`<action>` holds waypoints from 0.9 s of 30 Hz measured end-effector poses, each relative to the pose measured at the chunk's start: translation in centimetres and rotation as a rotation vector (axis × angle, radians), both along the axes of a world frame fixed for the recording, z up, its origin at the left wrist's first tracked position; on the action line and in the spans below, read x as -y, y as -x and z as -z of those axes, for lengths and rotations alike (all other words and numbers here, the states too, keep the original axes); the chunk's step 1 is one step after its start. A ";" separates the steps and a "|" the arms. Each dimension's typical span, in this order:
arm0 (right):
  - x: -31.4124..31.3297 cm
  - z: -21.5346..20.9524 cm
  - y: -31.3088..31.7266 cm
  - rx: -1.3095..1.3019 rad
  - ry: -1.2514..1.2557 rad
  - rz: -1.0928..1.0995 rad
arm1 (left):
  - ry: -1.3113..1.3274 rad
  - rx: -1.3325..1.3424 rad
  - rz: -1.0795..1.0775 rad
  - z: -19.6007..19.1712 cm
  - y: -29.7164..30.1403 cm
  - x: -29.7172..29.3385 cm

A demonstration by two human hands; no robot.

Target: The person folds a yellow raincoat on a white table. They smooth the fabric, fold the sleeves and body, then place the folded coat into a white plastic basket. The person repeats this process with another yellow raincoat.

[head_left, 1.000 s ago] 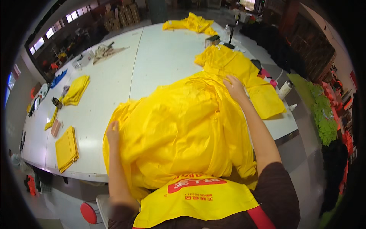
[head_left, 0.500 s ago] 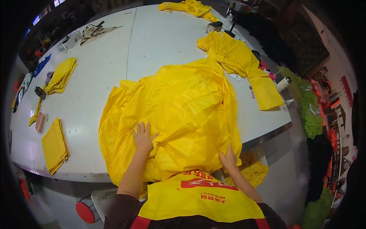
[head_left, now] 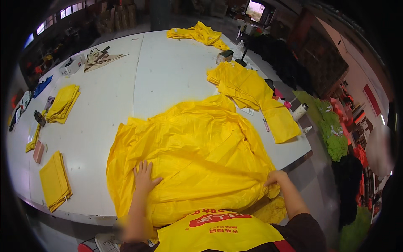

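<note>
A large piece of thin, crinkled yellow fabric (head_left: 197, 147) lies spread over the near edge of the white table, rumpled and puffed up in places. My left hand (head_left: 145, 177) rests flat on its left part with the fingers apart. At its right edge, my right hand (head_left: 277, 179) has bent fingers closed on the fabric, which draws into folds running toward that hand. The bottom of the fabric meets the yellow apron (head_left: 218, 232) that I wear, so its lower edge is partly hidden.
Folded yellow cloths (head_left: 56, 180) lie at the left beside a pink block (head_left: 38, 152). On the right, a stack of yellow pieces (head_left: 247, 86) lies near a thread cone (head_left: 299, 112). More yellow cloth (head_left: 197, 33) sits at the table's far end. Green cloth (head_left: 327, 122) is heaped beyond the right edge.
My right hand has moved right and outward, pulling the fabric's right edge with it into taut folds. My left hand stays flat on the fabric. The view has tilted up.
</note>
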State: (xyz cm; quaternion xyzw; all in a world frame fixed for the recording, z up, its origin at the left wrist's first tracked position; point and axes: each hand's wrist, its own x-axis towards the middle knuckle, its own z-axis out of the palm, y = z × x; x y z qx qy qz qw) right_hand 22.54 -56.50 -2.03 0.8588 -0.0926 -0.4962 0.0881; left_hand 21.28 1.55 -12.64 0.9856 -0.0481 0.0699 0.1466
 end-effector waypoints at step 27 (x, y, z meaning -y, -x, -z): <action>-29.2 7.7 -38.7 0.294 -0.649 -0.596 | 0.150 0.051 0.058 0.1 -11.4 17.2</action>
